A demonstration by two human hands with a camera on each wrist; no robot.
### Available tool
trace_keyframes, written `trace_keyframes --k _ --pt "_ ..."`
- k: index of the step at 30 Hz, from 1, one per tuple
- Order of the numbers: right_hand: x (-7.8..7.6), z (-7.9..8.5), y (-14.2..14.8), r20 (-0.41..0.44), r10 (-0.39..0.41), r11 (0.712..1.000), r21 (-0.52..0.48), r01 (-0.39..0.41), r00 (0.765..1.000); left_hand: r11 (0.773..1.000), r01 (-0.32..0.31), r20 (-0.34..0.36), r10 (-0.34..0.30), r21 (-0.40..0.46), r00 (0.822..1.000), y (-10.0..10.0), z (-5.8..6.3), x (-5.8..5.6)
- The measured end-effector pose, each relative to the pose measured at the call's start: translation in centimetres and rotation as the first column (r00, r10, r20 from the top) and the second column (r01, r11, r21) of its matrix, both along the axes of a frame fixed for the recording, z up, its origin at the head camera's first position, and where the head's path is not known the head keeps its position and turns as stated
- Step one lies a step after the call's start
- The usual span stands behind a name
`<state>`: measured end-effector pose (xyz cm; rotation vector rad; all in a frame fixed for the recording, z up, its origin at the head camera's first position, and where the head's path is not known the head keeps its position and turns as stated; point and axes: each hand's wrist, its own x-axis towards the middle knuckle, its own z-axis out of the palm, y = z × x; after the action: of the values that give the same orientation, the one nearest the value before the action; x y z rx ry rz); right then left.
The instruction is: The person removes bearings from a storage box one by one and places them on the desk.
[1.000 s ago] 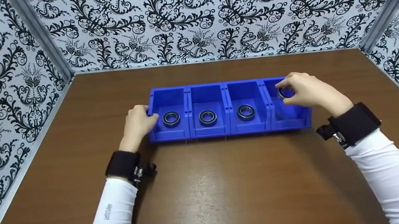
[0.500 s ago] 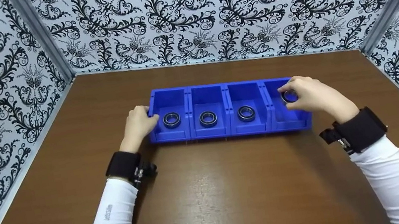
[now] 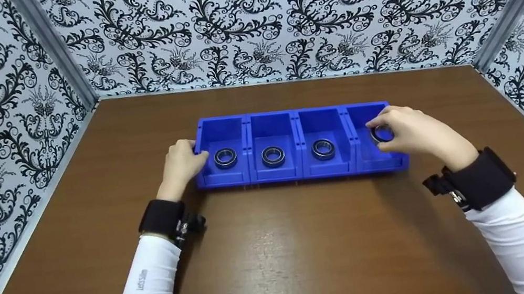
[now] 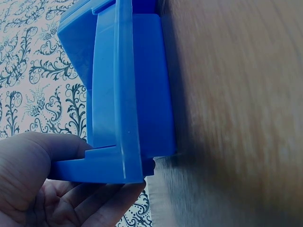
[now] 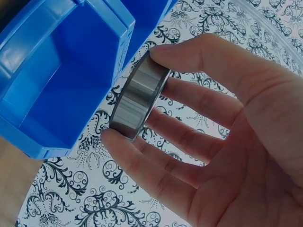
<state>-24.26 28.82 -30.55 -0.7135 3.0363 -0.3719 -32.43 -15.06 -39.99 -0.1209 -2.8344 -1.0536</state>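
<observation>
A blue four-section bin (image 3: 277, 173) stands on the table. My left hand (image 3: 180, 163) grips its left wall; in the left wrist view the thumb lies on one side of the blue wall (image 4: 94, 170) and the fingers on the other. Between thumb and fingertip my right hand (image 3: 411, 130) pinches a ball bearing (image 5: 138, 97) by its rim, above the rightmost section and apart from the bin walls. Single bearings lie flat in the other sections: the left one (image 3: 224, 149), the second (image 3: 271, 147) and the third (image 3: 322, 141).
The brown wooden table (image 3: 269, 252) extends around the bin. Patterned wall panels (image 3: 251, 21) close off the back and both sides, joined by grey corner posts (image 3: 56, 48).
My right hand has moved slightly toward me and right, carrying the bearing over the rightmost section. The left hand and the other bearings have stayed in place.
</observation>
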Motion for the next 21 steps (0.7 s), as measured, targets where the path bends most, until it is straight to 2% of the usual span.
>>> trace_keyframes --k 5,21 --pt "0.5 -0.2 0.2 -0.027 0.018 1.000 -0.011 -0.019 0.999 1.000 -0.003 -0.009 0.003 0.001 1.000 0.0 0.0 0.1" --pt "2.3 -0.4 0.2 -0.018 0.005 1.000 -0.025 -0.005 1.000 1.000 0.007 -0.003 -0.007 0.002 1.000 0.0 -0.1 -0.1"
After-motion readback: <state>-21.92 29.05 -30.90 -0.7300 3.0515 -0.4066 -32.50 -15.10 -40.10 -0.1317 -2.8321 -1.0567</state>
